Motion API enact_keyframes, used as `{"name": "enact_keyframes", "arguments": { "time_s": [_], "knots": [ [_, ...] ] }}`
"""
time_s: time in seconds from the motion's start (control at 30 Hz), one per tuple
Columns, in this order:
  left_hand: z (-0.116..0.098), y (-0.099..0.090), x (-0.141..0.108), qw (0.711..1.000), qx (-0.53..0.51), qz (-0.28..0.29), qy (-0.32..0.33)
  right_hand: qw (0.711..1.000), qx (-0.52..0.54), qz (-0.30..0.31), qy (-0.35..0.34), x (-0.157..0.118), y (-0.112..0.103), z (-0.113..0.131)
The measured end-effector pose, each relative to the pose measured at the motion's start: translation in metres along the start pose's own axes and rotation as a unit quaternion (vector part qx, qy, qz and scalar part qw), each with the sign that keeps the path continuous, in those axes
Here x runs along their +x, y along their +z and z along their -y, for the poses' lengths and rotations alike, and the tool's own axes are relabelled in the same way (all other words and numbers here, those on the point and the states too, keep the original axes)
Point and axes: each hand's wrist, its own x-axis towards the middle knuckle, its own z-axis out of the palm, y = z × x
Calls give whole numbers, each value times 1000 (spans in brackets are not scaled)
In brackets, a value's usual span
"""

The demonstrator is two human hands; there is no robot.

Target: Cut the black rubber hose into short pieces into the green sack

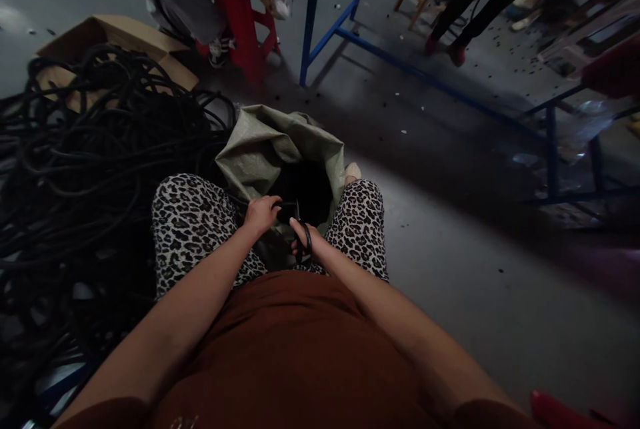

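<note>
from here i see thin, dark cord over the green sack, my left grip pinching it, fingers nearly together, my right grip wrapped around scissors

readable text: none | brown shirt: pale lettering at lower picture edge, cut off, illegible

Sack between 2 knees — cable heap at left.
</note>
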Motion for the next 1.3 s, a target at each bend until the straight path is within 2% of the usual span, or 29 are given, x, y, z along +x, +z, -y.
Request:
{"name": "enact_keyframes", "arguments": {
  "time_s": [0.37, 0.97, 1.3],
  "knots": [
    [-3, -2, -2, 999, -3, 19, 35, 999, -26, -10, 24, 3, 1, 7],
    [-3, 1, -2, 999, -18, 43, -7, 999, 1, -45, 3, 7, 3, 5],
    [-4, -1, -3, 999, -22, 34, -5, 1000, 0, -25, 5, 8, 2, 5]
  ]
}}
